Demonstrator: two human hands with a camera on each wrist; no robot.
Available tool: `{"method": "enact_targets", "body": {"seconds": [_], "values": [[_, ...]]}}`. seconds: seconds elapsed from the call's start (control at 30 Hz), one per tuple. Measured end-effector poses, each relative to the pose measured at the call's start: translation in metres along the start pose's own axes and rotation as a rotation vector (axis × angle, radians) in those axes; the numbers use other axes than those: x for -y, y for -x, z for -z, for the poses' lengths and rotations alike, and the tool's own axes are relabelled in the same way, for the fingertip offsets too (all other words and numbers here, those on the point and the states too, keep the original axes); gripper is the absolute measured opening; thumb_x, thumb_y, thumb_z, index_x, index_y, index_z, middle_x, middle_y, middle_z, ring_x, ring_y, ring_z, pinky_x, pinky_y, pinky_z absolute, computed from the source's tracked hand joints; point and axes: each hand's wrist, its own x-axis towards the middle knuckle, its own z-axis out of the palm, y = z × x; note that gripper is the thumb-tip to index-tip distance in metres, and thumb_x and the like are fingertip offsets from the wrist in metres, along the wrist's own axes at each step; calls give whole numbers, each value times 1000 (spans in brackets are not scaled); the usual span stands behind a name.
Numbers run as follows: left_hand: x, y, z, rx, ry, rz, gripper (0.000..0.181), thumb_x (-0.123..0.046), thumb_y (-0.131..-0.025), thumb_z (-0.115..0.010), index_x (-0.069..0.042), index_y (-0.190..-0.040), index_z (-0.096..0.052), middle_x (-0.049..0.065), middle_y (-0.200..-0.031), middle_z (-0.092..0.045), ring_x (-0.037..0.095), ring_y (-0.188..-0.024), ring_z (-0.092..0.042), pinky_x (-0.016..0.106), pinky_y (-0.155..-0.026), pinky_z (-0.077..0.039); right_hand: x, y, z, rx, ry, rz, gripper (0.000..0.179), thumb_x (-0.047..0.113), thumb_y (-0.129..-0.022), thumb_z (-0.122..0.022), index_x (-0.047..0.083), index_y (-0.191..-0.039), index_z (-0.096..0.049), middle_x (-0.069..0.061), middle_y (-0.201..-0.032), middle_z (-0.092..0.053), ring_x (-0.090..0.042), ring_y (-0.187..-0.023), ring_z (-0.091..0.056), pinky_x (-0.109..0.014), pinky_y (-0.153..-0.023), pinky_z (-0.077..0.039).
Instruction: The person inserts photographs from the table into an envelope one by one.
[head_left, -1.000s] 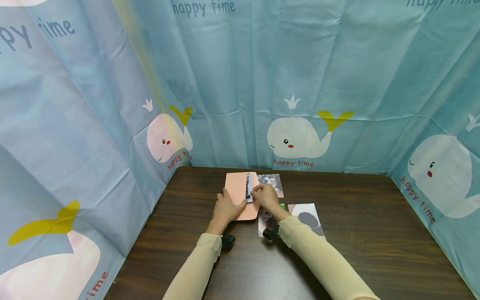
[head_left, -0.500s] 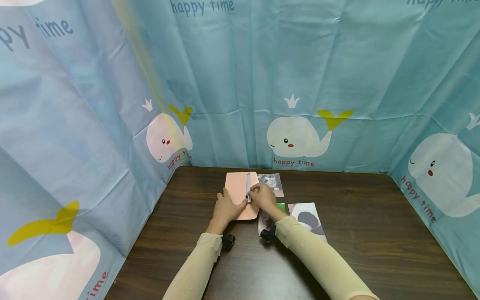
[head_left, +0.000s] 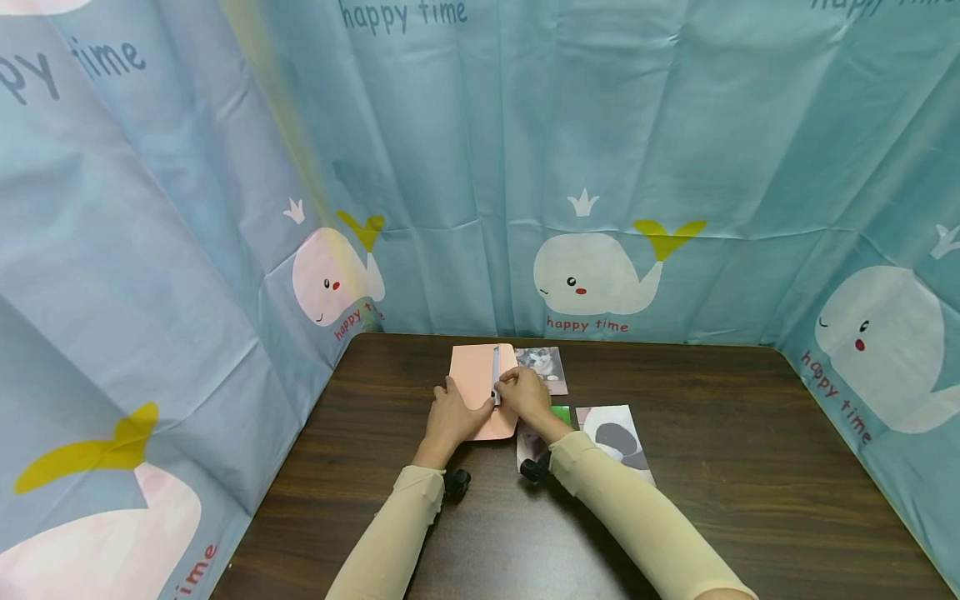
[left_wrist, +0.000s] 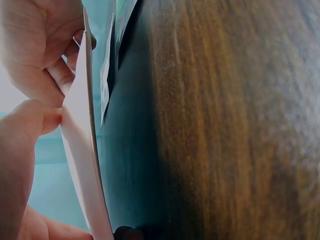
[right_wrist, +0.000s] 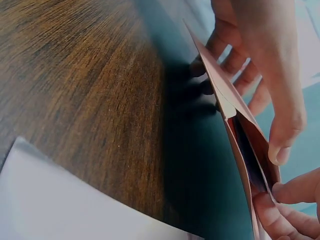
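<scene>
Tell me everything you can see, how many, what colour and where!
Table: one, dark brown, across the bottom middle
Envelope: one, pink, held near the table's far edge
Card: one, pale strip showing, in the envelope's opening
Loose pictures: three, mixed colours, on the table, right of the envelope
Cloth: pieces uncountable, blue, behind and both sides
Whales: at least four, whitish, printed on the cloth
Crowns: three, white, printed above whales
Happy time words: several, grey-blue or red, on the cloth
Wrist gadgets: two, black, one per wrist
Sleeves: two, cream, in the foreground
Left fingers: one hand's, bare, gripping the envelope
Right fingers: one hand's, bare, pinching the card
</scene>
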Motion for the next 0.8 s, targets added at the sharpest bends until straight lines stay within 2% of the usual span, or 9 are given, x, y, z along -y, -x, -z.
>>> {"method": "enact_targets", "body": {"seconds": [0.23,0.4,0.57,0.8], "values": [[-1,0,1,7,7,4,117,-62,-91,-73,14,-164,-23,42,-143,-44,56,-117,-62,61,-96,-55,-5,0,3,-11,-28,23,10,25,-97,-78,16,-100,-82,1,-88,-77,-20,-79,-71,-43,-74,-55],[-1,1,0,5,17,11,116,-62,-91,-73,13,-164,-23,41,-145,-43,56,-119,-62,61,-98,-54,-11,0,9,5,-102,64,10,21,-98,-76,13,-100,-81,0,-82,-74,-17,-72,-66,-37,-67,-51],[0,1,0,10,17,12,117,-63,-91,-73,13,-165,-23,42,-146,-42,56,-120,-61,61,-98,-55,-21,-1,20,-2,-164,94,14,20,-102,-72,8,-105,-79,-3,-84,-73,-18,-72,-65,-35,-66,-52],[1,0,0,9,19,11,118,-63,-90,-73,13,-165,-23,41,-147,-42,56,-121,-61,61,-99,-54,-39,-6,43,-30,-128,90,19,22,-101,-74,6,-110,-77,-7,-89,-75,-22,-76,-69,-39,-67,-54]]}}
